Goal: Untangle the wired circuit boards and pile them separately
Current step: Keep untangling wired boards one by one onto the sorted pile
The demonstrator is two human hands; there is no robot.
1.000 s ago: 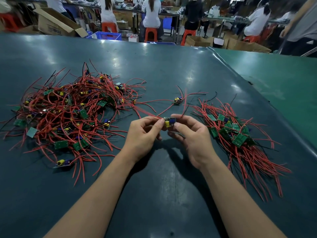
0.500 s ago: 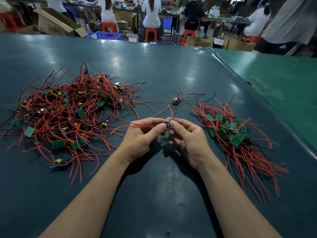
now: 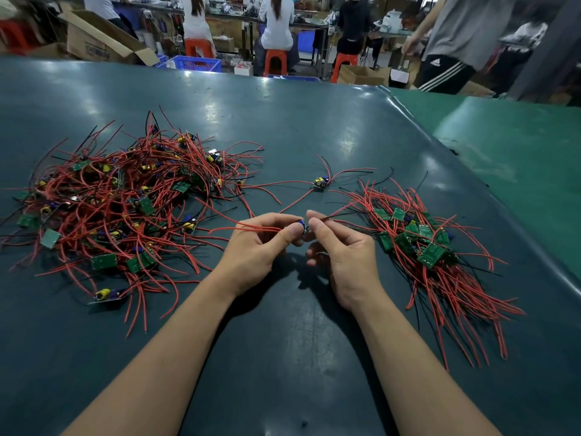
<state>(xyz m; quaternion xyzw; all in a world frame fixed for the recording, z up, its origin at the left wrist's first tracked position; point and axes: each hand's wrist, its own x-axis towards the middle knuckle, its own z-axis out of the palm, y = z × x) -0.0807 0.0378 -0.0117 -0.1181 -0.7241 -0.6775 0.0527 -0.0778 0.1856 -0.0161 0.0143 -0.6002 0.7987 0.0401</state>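
Note:
A big tangled heap (image 3: pixel 125 202) of small green circuit boards with red and black wires covers the left of the dark table. A tidier pile (image 3: pixel 421 243) of boards lies at the right, its wires trailing toward me. Between them, my left hand (image 3: pixel 254 247) and my right hand (image 3: pixel 345 247) pinch one small board (image 3: pixel 302 224) with a blue part. Its red wires run left from my left hand, and a wire runs right from my right fingertips. One loose board (image 3: pixel 322 183) lies alone just beyond my hands.
The dark table mat (image 3: pixel 283 357) meets a lighter green mat (image 3: pixel 518 146) at the right. Beyond the far edge are cardboard boxes (image 3: pixel 100 39), a blue crate (image 3: pixel 195 62), orange stools, seated people and one standing person (image 3: pixel 456 42).
My hands have turned the held board, so its yellow part is now hidden by my fingers. Its red wires now stretch out left and right. A person has walked in at the back right.

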